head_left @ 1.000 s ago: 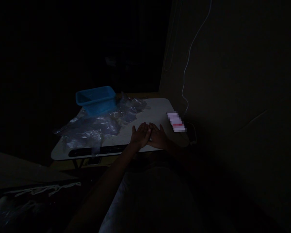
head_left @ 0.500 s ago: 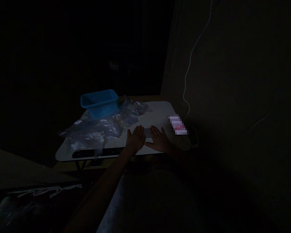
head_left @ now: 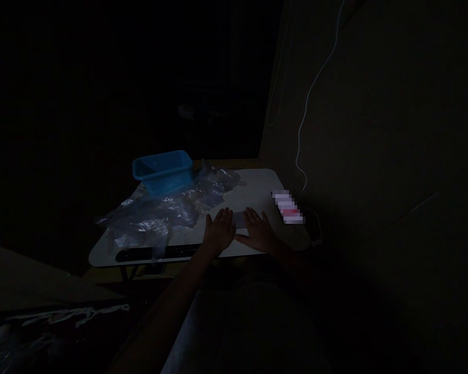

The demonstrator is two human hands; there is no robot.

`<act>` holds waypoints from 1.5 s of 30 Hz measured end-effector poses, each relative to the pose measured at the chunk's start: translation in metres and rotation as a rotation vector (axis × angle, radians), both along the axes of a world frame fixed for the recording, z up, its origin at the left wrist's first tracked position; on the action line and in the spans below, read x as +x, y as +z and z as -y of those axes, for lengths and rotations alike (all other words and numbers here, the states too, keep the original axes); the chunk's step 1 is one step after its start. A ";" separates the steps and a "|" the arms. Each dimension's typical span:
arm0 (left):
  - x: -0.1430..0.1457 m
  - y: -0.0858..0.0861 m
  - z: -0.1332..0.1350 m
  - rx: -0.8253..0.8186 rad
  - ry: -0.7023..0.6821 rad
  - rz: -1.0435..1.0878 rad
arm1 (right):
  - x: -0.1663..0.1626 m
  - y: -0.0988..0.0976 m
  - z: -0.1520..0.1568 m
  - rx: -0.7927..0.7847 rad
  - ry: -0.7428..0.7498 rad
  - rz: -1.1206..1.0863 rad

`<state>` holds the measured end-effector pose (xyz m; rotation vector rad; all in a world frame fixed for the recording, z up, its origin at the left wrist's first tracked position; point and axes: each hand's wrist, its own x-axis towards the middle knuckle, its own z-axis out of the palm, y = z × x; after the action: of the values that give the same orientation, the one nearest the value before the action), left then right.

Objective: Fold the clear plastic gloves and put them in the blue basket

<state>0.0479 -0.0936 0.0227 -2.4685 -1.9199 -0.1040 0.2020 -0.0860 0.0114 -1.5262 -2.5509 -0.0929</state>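
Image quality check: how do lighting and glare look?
All in the head view: very dark, surroundings nearly black; small glints on the crumpled plastic; phone screen pixelated; left hand and right hand dim but readable against the white tabletop; the translucent sheet between them faint.

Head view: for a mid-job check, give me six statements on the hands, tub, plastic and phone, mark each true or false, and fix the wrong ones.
1. A thin, pale piece shows between the left hand and the right hand. True.
2. Both hands are clenched. False: both are open, backs up.
3. The phone lies to the right of the right hand. True.
4. The blue tub stands by crumpled plastic. True.
5. The tub is upside down. False: its opening faces up.
6. The plastic lies right of the phone. False: it lies left of it.
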 end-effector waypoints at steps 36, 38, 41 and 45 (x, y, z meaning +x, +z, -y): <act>0.000 -0.002 0.002 0.036 -0.005 0.050 | 0.015 -0.011 0.044 0.197 -0.101 -0.076; 0.000 -0.002 0.002 0.036 -0.004 0.043 | 0.018 -0.013 0.044 0.213 -0.122 -0.080; 0.000 -0.004 0.002 0.041 -0.002 0.026 | 0.020 -0.016 0.045 0.227 -0.143 -0.083; 0.000 -0.004 0.001 0.037 0.005 0.017 | 0.019 -0.020 0.045 0.221 -0.178 -0.080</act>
<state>0.0481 -0.0951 0.0184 -2.4474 -1.9124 -0.1595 0.2215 -0.1307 -0.0086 -1.6297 -2.2541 -0.3181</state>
